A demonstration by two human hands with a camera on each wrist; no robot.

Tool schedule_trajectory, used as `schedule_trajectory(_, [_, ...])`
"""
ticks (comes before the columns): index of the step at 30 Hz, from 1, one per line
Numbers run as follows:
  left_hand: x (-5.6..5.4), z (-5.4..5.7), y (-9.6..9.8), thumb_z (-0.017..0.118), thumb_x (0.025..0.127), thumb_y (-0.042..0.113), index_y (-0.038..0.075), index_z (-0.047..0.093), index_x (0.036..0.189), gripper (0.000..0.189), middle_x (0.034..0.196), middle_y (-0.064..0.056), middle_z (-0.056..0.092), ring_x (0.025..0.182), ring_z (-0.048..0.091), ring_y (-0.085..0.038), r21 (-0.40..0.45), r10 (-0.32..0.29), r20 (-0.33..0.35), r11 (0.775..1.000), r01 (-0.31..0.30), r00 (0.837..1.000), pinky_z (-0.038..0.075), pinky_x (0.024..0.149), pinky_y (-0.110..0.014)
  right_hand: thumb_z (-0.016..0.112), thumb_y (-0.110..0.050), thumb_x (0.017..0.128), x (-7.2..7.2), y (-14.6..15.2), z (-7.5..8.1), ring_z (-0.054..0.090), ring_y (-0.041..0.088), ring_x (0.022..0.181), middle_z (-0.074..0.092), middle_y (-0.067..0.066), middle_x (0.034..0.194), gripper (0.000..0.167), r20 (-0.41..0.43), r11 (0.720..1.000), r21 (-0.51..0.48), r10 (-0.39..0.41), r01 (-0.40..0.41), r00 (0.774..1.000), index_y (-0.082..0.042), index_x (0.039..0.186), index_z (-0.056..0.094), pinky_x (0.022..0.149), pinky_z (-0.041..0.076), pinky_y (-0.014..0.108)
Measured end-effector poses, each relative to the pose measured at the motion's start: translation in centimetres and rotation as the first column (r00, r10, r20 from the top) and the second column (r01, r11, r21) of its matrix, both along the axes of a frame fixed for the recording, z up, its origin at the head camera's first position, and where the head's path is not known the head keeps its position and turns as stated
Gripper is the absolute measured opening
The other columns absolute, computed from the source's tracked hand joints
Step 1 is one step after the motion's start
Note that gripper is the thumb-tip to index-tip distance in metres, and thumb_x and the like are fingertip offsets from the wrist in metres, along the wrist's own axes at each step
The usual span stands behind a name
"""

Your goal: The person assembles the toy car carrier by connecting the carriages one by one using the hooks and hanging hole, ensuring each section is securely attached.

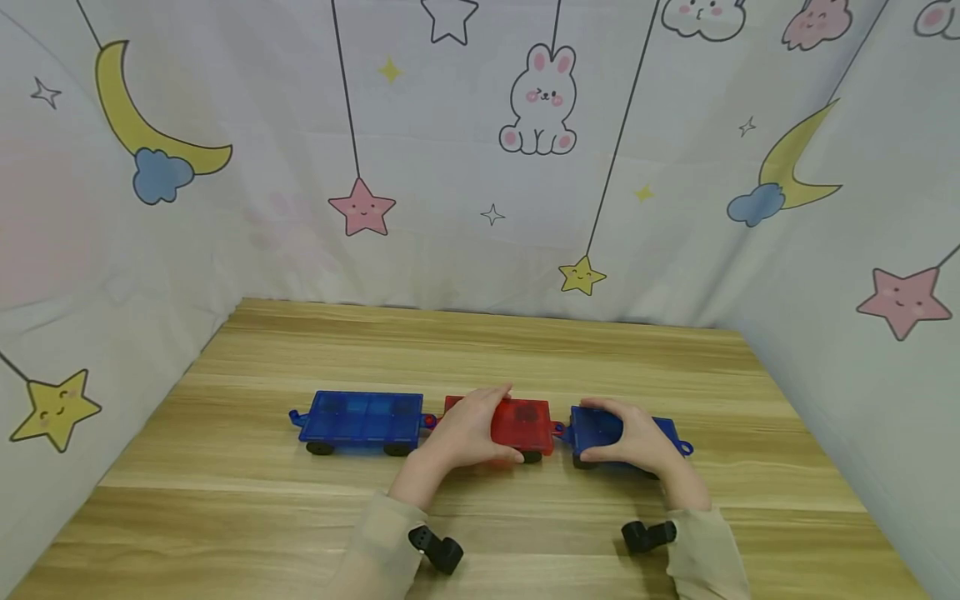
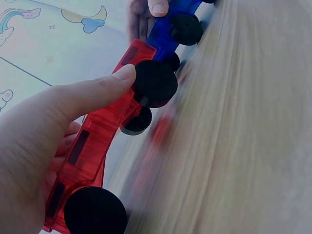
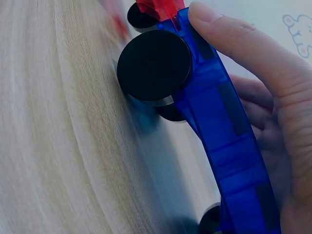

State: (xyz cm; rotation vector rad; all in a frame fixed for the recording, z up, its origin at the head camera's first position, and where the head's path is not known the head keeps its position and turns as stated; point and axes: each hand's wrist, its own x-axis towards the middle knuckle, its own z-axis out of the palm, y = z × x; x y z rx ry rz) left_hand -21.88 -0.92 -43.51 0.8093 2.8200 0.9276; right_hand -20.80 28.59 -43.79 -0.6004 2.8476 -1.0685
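Three translucent toy train cars with black wheels form a row on the wooden table. My left hand [image 1: 468, 433] grips the middle red car [image 1: 528, 425], thumb on the near side by a wheel and fingers across the far side. My right hand [image 1: 637, 437] holds the right-hand blue car [image 3: 219, 122] the same way, its thumb near the end facing the red car. The couplings of these two cars meet between the hands. At the left, a longer blue car [image 1: 365, 418] has its coupling at the red car's left end, partly behind my left hand.
The wood-grain table [image 1: 480, 342] reaches back to a white cloth [image 1: 450, 150] printed with moons, stars and a rabbit, which also rises at both sides. A small black camera sits on each wrist, over beige sleeves [image 1: 378, 546].
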Motion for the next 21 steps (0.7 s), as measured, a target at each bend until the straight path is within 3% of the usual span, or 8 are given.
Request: schedule_trajectory(21, [0.06, 0.07, -0.03, 0.084, 0.07, 0.049, 0.01, 0.037, 0.151, 0.102, 0.147, -0.009, 0.049, 0.136, 0.045, -0.03, -0.011, 0.01, 0.008, 1.0, -0.01, 1.0, 0.041, 0.11, -0.049, 0.087, -0.034, 0.072, -0.05, -0.04, -0.08, 0.047, 0.042, 0.131, 0.057, 0.015, 0.139, 0.081, -0.011, 1.0, 0.002, 0.011, -0.011, 1.0, -0.004, 0.139, 0.054, 0.104, 0.038, 0.063])
